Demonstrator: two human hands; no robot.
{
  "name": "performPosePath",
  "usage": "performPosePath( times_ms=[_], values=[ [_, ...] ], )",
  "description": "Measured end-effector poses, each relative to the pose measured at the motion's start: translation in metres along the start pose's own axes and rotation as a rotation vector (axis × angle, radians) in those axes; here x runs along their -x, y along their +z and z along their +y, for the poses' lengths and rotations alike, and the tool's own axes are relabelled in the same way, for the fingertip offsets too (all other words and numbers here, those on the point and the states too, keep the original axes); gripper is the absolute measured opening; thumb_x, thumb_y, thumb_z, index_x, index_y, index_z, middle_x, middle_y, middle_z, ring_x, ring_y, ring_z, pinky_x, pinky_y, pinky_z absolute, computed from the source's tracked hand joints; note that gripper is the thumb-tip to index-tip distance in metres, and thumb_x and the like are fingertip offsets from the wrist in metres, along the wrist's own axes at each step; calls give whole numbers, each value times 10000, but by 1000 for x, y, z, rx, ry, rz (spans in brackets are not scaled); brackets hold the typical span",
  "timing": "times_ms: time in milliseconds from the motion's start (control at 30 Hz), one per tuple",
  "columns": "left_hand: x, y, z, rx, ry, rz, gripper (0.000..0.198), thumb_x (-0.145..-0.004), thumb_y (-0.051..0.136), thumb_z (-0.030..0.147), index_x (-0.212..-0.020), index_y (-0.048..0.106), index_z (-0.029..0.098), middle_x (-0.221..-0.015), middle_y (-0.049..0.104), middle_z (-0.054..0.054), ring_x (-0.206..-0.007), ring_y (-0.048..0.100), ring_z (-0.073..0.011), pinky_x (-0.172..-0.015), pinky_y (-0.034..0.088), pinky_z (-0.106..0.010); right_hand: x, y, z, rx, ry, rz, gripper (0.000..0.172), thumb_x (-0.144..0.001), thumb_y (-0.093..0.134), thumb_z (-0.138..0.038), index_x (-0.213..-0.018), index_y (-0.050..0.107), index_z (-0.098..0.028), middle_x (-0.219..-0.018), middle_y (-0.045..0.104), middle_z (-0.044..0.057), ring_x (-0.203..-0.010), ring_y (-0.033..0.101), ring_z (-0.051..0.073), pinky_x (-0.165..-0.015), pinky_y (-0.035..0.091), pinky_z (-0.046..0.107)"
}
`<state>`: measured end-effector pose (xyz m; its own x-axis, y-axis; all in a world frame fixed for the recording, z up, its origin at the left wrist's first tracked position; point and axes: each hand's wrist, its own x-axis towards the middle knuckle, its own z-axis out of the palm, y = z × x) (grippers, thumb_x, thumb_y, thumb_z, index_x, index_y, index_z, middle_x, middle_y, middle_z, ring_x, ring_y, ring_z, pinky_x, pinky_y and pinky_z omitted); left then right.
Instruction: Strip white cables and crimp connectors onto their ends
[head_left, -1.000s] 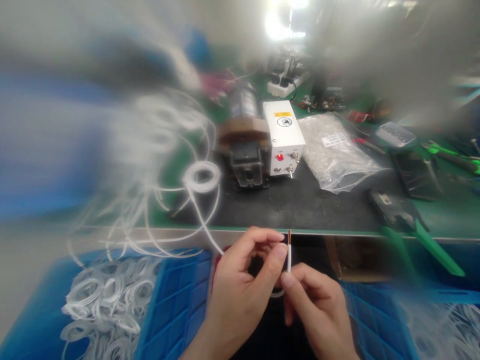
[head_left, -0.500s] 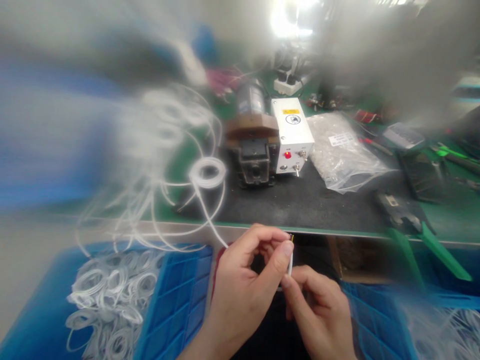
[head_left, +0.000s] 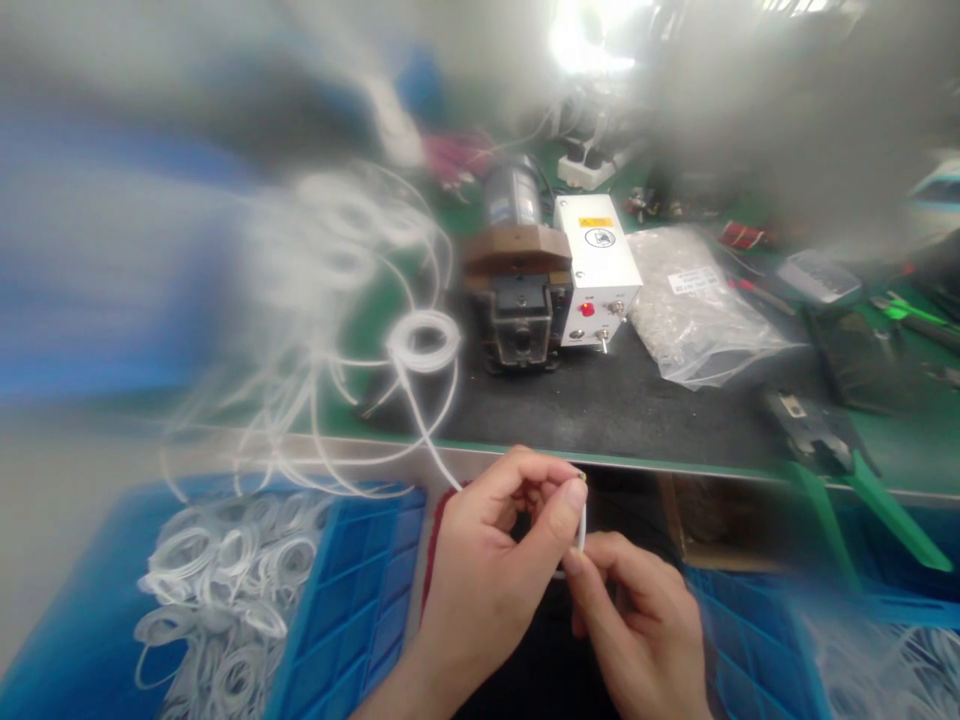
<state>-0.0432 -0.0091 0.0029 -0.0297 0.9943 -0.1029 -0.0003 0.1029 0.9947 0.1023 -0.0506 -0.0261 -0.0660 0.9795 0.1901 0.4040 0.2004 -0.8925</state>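
Both hands meet in front of the bench edge on one white cable [head_left: 582, 528]. Thumb and forefinger of my left hand [head_left: 502, 560] pinch its upper end, where small coloured wire tips, yellowish and dark, just show above the fingertips. Lower down, my right hand [head_left: 637, 610] grips the cable's white sheath between thumb and fingers. Most of the wire ends are hidden by the left fingertips. Beyond the hands, a coil of white cable [head_left: 424, 342] lies on the bench, its tail running down behind my left hand.
A machine with a white control box [head_left: 596, 270] stands on a black mat [head_left: 660, 410]. Right of it lie a plastic bag [head_left: 697, 310] and a green-handled crimping tool [head_left: 817, 430] overhanging the edge. Coiled cables fill a blue crate [head_left: 352, 600] at left; another crate [head_left: 757, 640] is at right.
The bench scene has shifted slightly right as the head moved. Less of the coloured wires shows above my left fingertips. Both hands keep their hold on the cable.
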Motion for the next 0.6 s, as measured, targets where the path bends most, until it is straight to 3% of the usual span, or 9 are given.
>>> performPosePath(
  times_ms=[233,600],
  values=[
    [-2,1,-9,187,-56,-13,74,-1023,766,236,-959,800,247,-822,732,32,-735,669,-94,-663,534,-156,3,4,1,-20,17,33,289,-1058,656,-212,-772,698,-221,-543,627,-68,-469,579,107,-548,453,226],
    [-2,7,-10,171,-33,87,108,-1005,772,193,-905,796,225,-837,744,23,-713,662,-92,-660,536,-164,3,8,1,3,19,70,285,-1059,656,-199,-779,708,-214,-563,630,-70,-478,572,98,-532,437,213]
  ],
)
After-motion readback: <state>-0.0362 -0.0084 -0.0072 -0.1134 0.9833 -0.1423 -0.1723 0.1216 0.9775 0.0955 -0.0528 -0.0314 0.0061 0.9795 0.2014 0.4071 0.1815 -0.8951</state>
